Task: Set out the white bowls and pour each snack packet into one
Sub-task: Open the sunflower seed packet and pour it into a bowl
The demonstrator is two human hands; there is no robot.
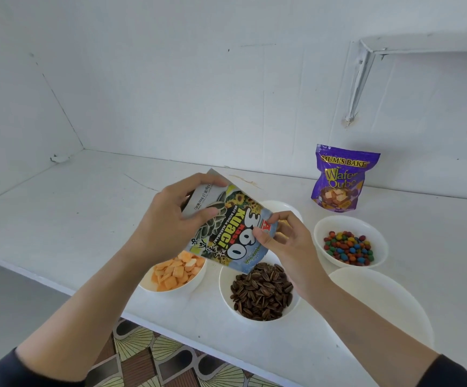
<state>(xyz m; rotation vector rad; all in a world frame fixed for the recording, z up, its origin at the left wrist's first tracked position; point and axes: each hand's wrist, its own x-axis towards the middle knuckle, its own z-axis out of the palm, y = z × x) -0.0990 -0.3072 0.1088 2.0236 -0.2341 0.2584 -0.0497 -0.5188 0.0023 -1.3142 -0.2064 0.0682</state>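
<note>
Two hands hold one sunflower-seed packet [226, 233] between them, above a white counter [87, 205]. The left hand [171, 219] grips the packet's raised end, its fingers curled over the top edge and its thumb pressed on the printed front. The right hand [285, 247] pinches the packet's lower right edge between thumb and fingertips. The packet is upside down and tilted, with its low end just above the seed bowl [224, 291], which sits below and between the two hands and is heaped with dark striped seeds.

Under the left wrist is a cracker bowl [198, 281] of orange squares. To the right of the right hand, and apart from it, is a candy bowl [347, 223] of coloured coated sweets. Beyond that bowl a purple wafer packet [338, 180] stands upright near the wall. Beside the right forearm lies a wide white bowl [380, 297] that shows only its pale inside.

The packet's mouth faces down and away, so it cannot be told whether seeds are falling or whether any are left inside. The packet and the left wrist cover the cracker bowl's far rim. Just past the right hand's fingers a rear bowl [280, 205] shows only an arc of its rim, and its contents cannot be made out. The right forearm crosses the wide bowl's near left side. Both dark sleeves are cut off at the bottom corners.
</note>
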